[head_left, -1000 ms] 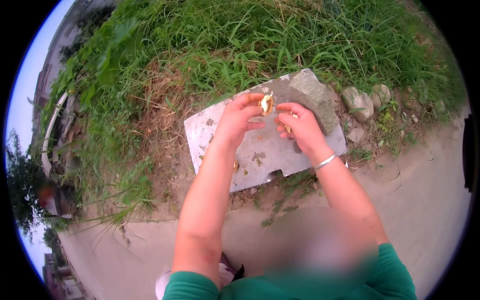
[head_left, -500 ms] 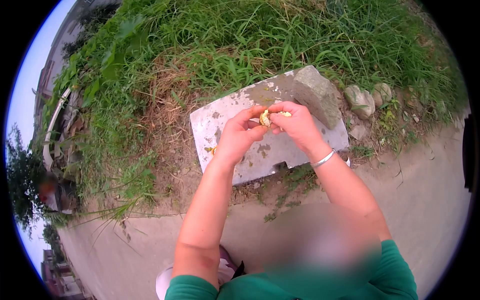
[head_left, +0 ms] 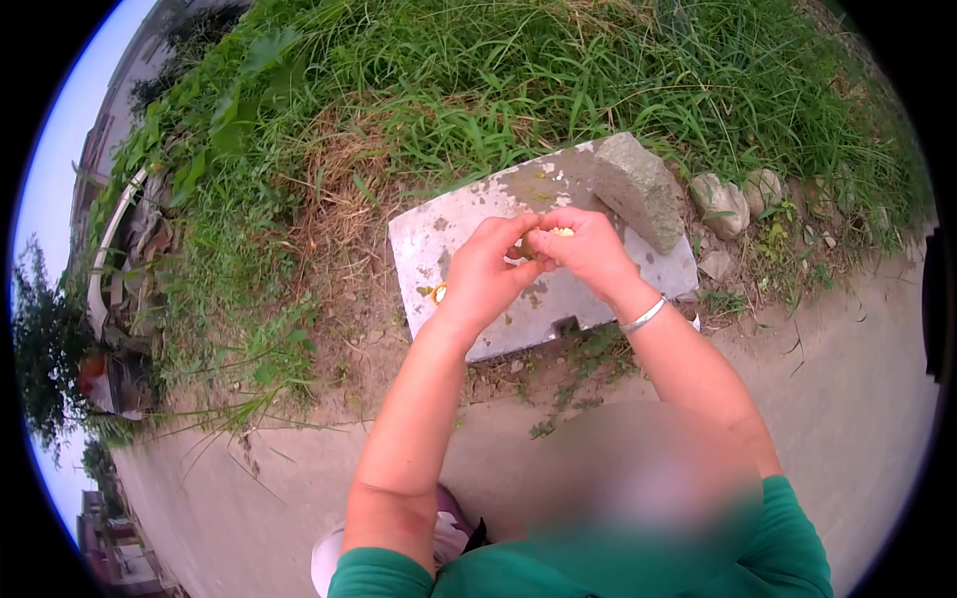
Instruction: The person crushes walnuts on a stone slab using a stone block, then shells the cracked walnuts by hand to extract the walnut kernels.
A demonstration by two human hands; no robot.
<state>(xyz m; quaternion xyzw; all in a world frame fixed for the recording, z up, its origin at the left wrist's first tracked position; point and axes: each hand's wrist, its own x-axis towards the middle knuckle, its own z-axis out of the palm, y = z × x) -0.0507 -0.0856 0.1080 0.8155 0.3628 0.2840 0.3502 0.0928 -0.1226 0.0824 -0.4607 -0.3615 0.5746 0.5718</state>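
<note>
One yellowish piece (head_left: 563, 231) is sitting in the right hand (head_left: 595, 255), fingers clamping it, above the slab (head_left: 414, 237). Left hand (head_left: 488, 267) is meeting the right; its fingers are curling, grip hidden, can't tell on what. Orange-rimmed scrap (head_left: 440, 293) is lying on the slab near it. Rock (head_left: 640, 191) is resting on the slab's right end.
</note>
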